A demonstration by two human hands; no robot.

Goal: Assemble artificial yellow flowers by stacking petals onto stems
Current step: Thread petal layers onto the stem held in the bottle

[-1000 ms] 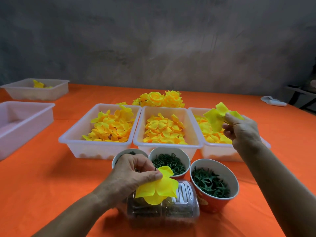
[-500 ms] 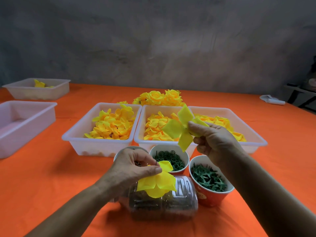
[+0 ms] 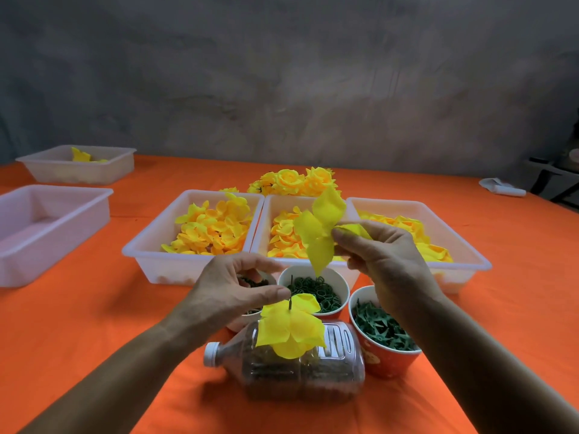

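Two hands at work over the orange counter [image 3: 94,324]. Left hand [image 3: 228,292], at about 7 o'clock from the centre petal tray [image 3: 266,220], pinches the part-built flower [image 3: 291,327] by its stem [image 3: 290,303]; thumb and forefinger appear clamped just below the exposed green tip, though the contact is partly hidden by petals. Right hand [image 3: 385,261], at 1 o'clock from the flower, pinches a loose petal layer [image 3: 319,233] between thumb and fingertips, wrist bent inward, petal lobes hanging toward 6 o'clock. Petal layer and stem tip are apart, layer higher up. Step in hand, judged: threading the next layer onto the stem. To do it well: find the layer's centre hole, bring it directly above the tip, hold the stem upright and steady, slide down until it seats on the petals below, lobes offset from theirs. Risk: missing the hole and creasing the fabric. Green rings cup [image 3: 316,292] at 12 o'clock of the flower; a lying plastic bottle [image 3: 313,371] at 6 o'clock.
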